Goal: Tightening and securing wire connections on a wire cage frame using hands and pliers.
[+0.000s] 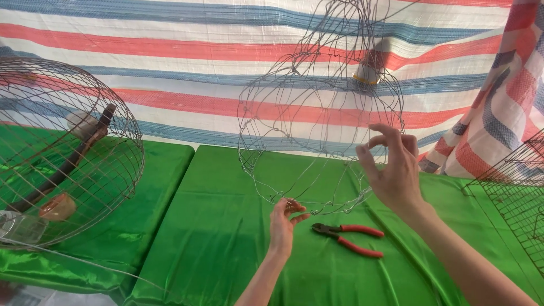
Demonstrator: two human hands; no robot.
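- Left hand [283, 218]: raised from below, fingers curled narrow and pinching the bottom rim wire of the wire frame [320, 113], probably to keep the rim from swinging.
- Right hand [394, 167]: lifted higher, at the right side of the frame, thumb and forefinger closed in a narrow pinch, seemingly on a thin strand; other fingers loosely bent. Cannot tell for sure if the strand is gripped, since the wire is very thin there.
- Wire frame: a loose, half-woven basket shape of thin grey wire, held up in the air between both hands, above the tabletop [226, 238] and in front of the striped tarp [198, 68]. Open mouth tilted toward the camera, likely so the mesh can be reached from inside and outside.
- Small spool-like object [371, 71] with a yellow band, seen through the upper part of the frame; unclear if hanging on it or behind it.
- Pliers [348, 235]: red handles, lying flat on the green cloth just below the frame, between the two forearms, near for a quick reach.
- Round cage [68, 153]: finished wire dome at the far left, resting on the green cloth with a dark stick and small cups inside, well apart from the hands.
- Mesh panel [513, 192]: flat grid at the right edge, leaning, only partly in view.
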